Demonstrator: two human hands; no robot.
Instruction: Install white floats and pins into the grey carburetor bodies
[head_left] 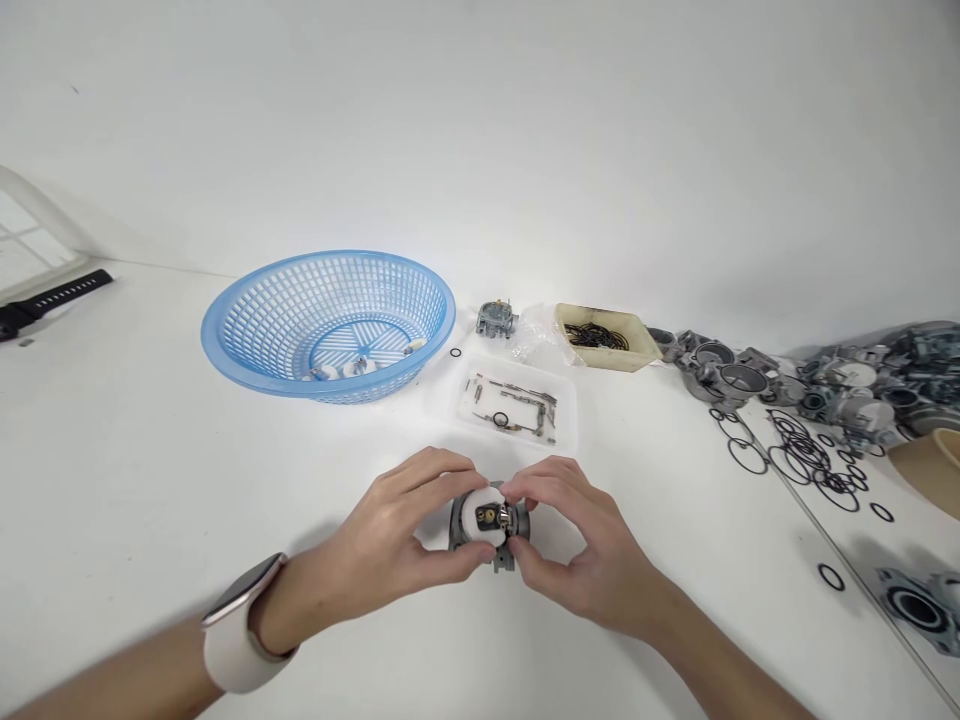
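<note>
A grey metal carburetor (454,530) rests on the white table in front of me, with a white float (472,516) seated on its upturned side. My left hand (420,520) spans the float, with fingertips at its top edge and thumb at its lower edge. Brass jets (487,515) show through the float's middle gap. From the right, my right hand (574,530) grips around the carburetor beside the metal float hinge (507,518), forefinger above and thumb below. Any small part at its fingertips is too small to make out.
Behind my hands lies a clear tray (566,410) of small metal pins and parts. A blue basket (217,345) holds several white floats. Another carburetor (495,318), a tub (641,345) of black rings, loose O-rings (831,577) and piled carburetor bodies (742,380) stand rightward. A black watch strap (67,295) lies left.
</note>
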